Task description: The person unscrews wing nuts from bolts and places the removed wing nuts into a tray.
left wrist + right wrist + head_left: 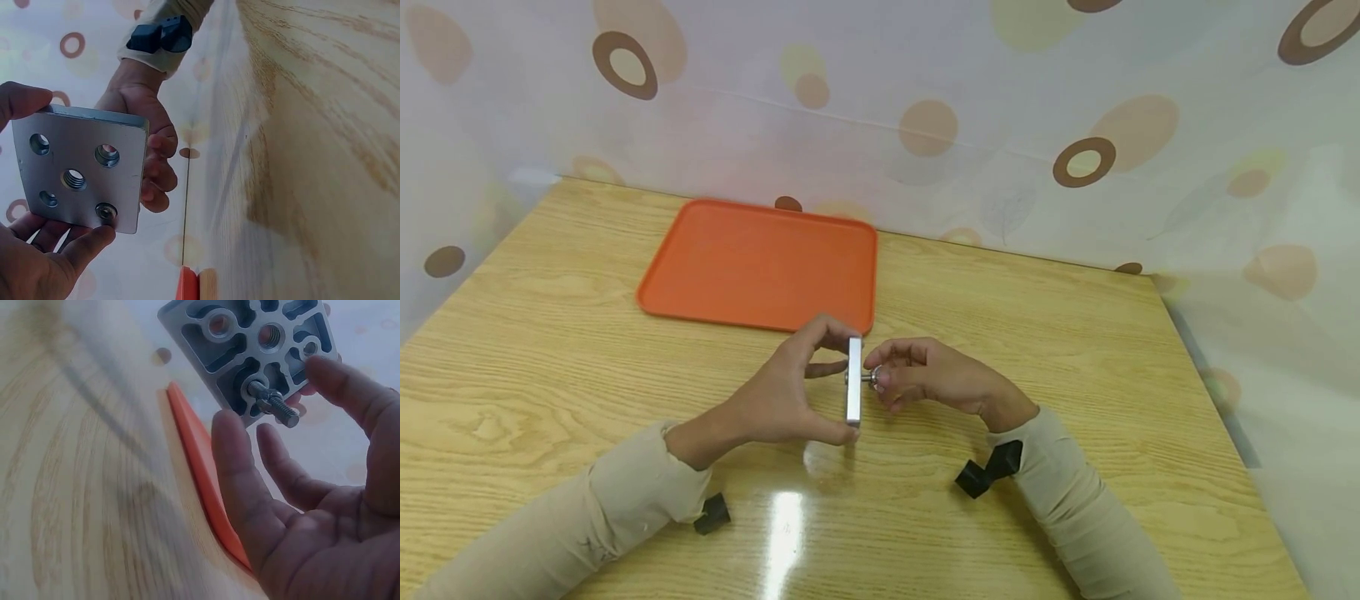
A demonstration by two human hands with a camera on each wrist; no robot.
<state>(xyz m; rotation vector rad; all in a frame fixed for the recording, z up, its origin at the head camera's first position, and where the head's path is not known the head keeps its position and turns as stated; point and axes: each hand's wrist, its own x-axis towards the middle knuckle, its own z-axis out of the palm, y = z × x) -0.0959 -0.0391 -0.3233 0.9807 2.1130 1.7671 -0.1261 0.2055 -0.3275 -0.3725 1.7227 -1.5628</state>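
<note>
My left hand (778,396) grips a square metal plate (854,383) by opposite edges and holds it upright above the table. Its smooth face, with several holes and a threaded one in the middle, shows in the left wrist view; a left finger touches the bolt head (106,212) seated in a corner hole. Ribs cover the other face in the right wrist view, where the threaded bolt (286,417) sticks out with a nut (267,400) around it. My right hand (947,377) surrounds the bolt's end with fingers spread and bent, apparently apart from it.
An orange tray (767,267) lies on the wooden table (1037,333) beyond my hands, towards the back left. A wall covering (865,117) with brown and beige dots rises behind the table and along its sides.
</note>
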